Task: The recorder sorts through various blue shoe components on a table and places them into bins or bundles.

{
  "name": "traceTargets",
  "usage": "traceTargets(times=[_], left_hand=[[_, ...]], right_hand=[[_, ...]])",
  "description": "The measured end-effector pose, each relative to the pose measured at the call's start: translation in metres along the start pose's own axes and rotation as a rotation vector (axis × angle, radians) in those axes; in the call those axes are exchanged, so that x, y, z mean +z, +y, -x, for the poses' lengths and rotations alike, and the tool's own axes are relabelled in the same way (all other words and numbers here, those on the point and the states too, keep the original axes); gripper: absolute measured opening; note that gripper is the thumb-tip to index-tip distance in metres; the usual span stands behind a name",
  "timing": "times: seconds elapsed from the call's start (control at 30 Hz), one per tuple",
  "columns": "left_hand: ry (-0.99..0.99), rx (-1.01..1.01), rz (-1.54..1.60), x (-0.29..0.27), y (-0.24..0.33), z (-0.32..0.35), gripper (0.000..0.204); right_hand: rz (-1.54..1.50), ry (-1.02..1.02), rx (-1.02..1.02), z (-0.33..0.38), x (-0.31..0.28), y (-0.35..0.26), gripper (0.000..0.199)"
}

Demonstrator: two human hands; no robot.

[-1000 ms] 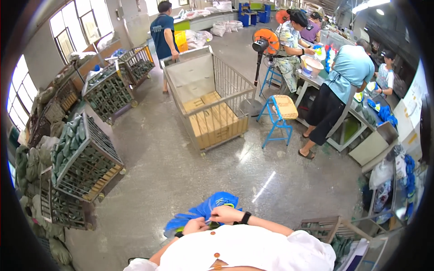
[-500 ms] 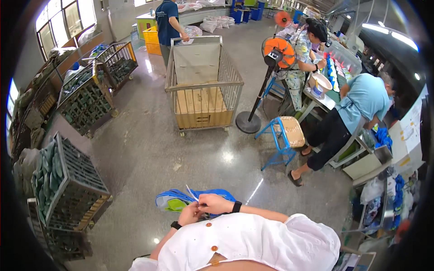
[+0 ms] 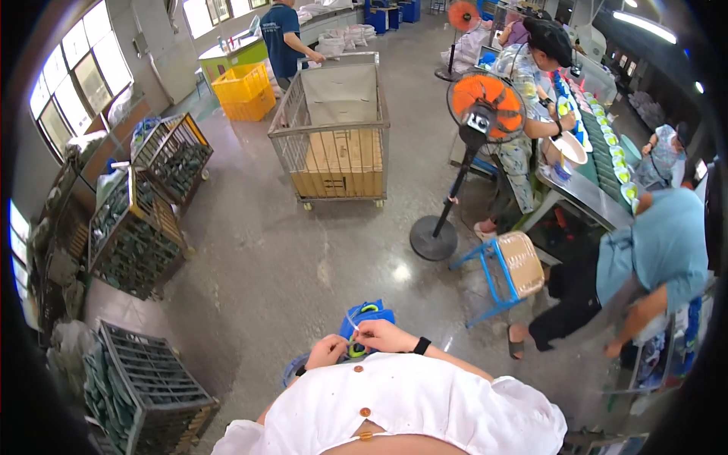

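Note:
Close to my chest, my left hand [image 3: 325, 352] and my right hand [image 3: 383, 334] are both closed on a blue fabric item with green trim [image 3: 370, 315]. The right hand, with a black band at the wrist, pinches a thin white strip that sticks up from the item. The left hand grips its lower edge. My white buttoned top [image 3: 402, 413] hides the item's lower part.
A wire cart with a wooden floor [image 3: 334, 140] stands ahead. Wire cages full of dark goods [image 3: 136, 227] line the left. An orange standing fan [image 3: 485, 106] and a blue stool [image 3: 504, 269] are to the right, beside people at a workbench [image 3: 599, 182].
My view has swung to the right and forward, so the cart and fan appear nearer the centre. The blue item is now bunched smaller between my hands, and the white strip stays up.

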State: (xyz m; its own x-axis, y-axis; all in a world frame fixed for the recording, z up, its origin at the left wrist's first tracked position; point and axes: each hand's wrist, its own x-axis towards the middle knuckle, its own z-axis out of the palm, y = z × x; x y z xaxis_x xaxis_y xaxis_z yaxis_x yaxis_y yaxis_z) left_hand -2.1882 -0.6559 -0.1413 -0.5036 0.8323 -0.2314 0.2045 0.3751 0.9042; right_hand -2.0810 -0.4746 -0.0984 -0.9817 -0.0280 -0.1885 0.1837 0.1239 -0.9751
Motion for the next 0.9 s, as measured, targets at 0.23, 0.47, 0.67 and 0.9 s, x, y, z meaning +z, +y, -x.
traceTargets(times=[0.23, 0.47, 0.67, 0.9], left_hand=[[0.267, -0.16, 0.244, -0.1, 0.014, -0.131, 0.015], [0.489, -0.269, -0.571, -0.133, -0.278, -0.193, 0.015], [-0.059, -0.625, -0.549, -0.156, -0.261, -0.385, 0.018], [0.007, -0.208, -0.292, -0.243, -0.209, -0.652, 0.019]], right_hand=[[-0.27, 0.229, 0.002, -0.121, -0.148, -0.002, 0.021], [0.717, 0.343, 0.394, -0.195, -0.317, 0.181, 0.035], [0.576, -0.021, 0.712, -0.227, -0.326, 0.379, 0.036], [0.568, 0.255, 0.701, -0.401, -0.492, 0.193, 0.037]])
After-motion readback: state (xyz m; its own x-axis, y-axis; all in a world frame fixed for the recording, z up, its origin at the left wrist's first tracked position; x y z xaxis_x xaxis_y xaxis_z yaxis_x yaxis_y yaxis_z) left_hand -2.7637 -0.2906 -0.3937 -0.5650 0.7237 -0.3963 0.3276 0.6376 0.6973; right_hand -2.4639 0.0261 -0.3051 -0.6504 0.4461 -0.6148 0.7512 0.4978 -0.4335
